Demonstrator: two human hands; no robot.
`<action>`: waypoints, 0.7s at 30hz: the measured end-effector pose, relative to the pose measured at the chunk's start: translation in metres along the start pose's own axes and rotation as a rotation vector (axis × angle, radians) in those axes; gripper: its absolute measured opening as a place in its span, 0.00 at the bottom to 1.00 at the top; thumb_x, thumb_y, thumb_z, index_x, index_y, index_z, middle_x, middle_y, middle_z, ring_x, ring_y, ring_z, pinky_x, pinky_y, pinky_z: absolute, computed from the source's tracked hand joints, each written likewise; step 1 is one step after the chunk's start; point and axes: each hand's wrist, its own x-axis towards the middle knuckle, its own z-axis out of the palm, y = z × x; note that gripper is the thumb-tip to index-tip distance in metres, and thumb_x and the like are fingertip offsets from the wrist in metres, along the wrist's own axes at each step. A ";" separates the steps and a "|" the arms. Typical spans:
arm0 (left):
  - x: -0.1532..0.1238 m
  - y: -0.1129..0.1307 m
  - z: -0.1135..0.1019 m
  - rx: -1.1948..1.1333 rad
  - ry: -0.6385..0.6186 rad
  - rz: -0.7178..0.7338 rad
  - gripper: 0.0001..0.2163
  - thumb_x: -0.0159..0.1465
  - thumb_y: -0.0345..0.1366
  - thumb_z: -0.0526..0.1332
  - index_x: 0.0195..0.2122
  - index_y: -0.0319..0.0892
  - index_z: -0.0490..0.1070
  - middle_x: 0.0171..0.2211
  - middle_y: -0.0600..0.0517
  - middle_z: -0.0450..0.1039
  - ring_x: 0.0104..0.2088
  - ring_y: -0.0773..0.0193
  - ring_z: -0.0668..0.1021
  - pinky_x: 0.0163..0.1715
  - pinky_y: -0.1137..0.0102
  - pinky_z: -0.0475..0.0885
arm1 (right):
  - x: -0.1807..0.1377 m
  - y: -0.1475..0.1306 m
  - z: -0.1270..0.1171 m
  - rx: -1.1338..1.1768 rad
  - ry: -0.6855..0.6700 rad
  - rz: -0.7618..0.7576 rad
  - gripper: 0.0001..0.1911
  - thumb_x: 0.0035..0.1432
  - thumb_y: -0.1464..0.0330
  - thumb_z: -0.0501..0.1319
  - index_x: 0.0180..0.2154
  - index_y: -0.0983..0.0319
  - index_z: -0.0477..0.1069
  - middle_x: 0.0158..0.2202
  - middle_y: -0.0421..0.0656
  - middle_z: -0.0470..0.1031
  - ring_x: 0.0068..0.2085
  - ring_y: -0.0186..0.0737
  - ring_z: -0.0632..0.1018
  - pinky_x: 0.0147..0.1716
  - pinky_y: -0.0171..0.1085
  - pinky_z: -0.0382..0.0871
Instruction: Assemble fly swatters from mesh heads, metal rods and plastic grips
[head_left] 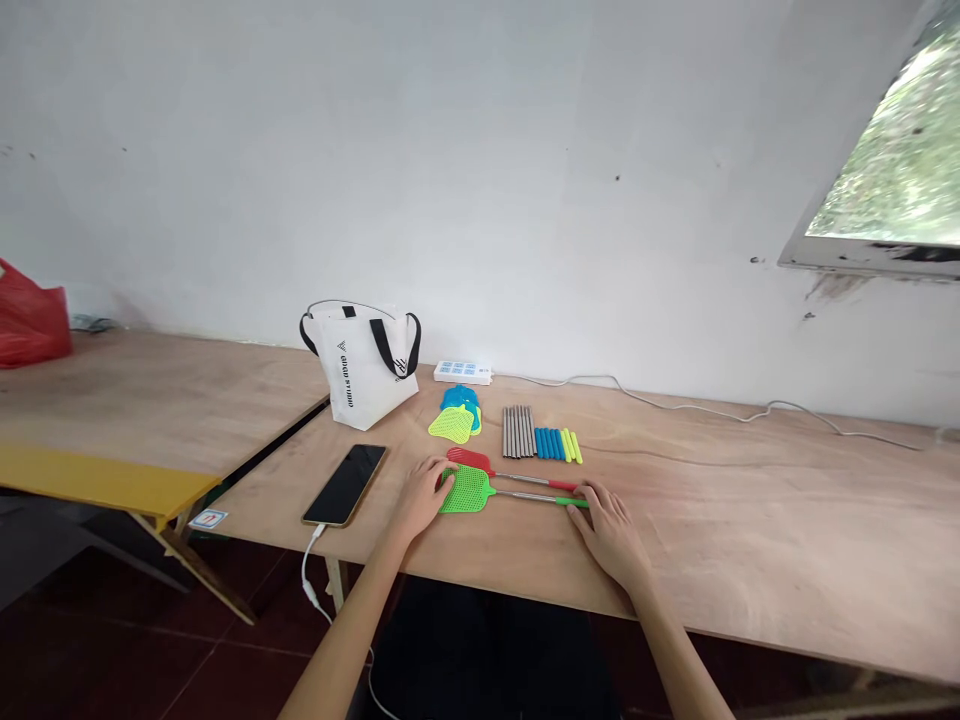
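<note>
A green fly swatter [467,491] lies on the wooden table [712,540] with its metal rod running right to a green handle. My left hand [421,498] rests on the swatter's mesh head, fingers laid over its left edge. My right hand [609,527] touches the green handle end, fingers curled loosely on it. A red fly swatter [480,462] lies just behind, parallel to the green one. Further back sit loose yellow and blue swatter heads [457,414], a row of metal rods [518,431] and blue and yellow handles [558,444].
A black phone [346,484] on a white cable lies left of my hands. A white tote bag [363,364] and a power strip [463,372] stand by the wall. A second table [142,400] with a red bag [30,318] is at the left.
</note>
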 end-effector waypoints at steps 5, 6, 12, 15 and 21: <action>0.000 -0.002 0.001 -0.006 0.004 0.005 0.11 0.70 0.35 0.53 0.46 0.45 0.74 0.50 0.47 0.74 0.52 0.53 0.75 0.54 0.57 0.69 | 0.001 -0.002 -0.003 0.012 0.010 -0.010 0.15 0.71 0.57 0.50 0.51 0.54 0.68 0.54 0.46 0.74 0.55 0.48 0.75 0.56 0.50 0.67; 0.000 -0.001 0.001 -0.010 0.003 0.005 0.11 0.70 0.35 0.53 0.46 0.45 0.74 0.50 0.46 0.74 0.52 0.53 0.75 0.54 0.58 0.69 | 0.001 -0.002 -0.004 0.020 0.005 -0.010 0.15 0.71 0.57 0.50 0.51 0.54 0.69 0.53 0.46 0.74 0.54 0.48 0.75 0.56 0.50 0.67; -0.001 0.006 -0.006 -0.016 -0.014 -0.022 0.11 0.70 0.37 0.53 0.46 0.46 0.75 0.44 0.47 0.75 0.45 0.54 0.77 0.47 0.60 0.72 | 0.004 -0.001 -0.012 0.076 -0.038 -0.036 0.14 0.70 0.56 0.52 0.46 0.51 0.74 0.46 0.44 0.75 0.47 0.47 0.78 0.49 0.47 0.72; 0.000 0.007 -0.007 -0.022 -0.016 -0.047 0.11 0.71 0.38 0.53 0.46 0.46 0.74 0.42 0.48 0.75 0.41 0.56 0.77 0.45 0.61 0.73 | 0.005 -0.002 -0.014 0.081 -0.048 -0.061 0.14 0.70 0.57 0.53 0.47 0.49 0.76 0.46 0.43 0.75 0.49 0.46 0.78 0.51 0.47 0.71; -0.001 0.038 0.003 0.037 -0.016 0.145 0.10 0.71 0.41 0.57 0.46 0.47 0.76 0.53 0.47 0.73 0.56 0.52 0.73 0.58 0.55 0.67 | 0.009 -0.011 -0.021 0.196 -0.090 -0.116 0.16 0.73 0.59 0.49 0.45 0.53 0.75 0.50 0.44 0.78 0.52 0.46 0.77 0.63 0.57 0.59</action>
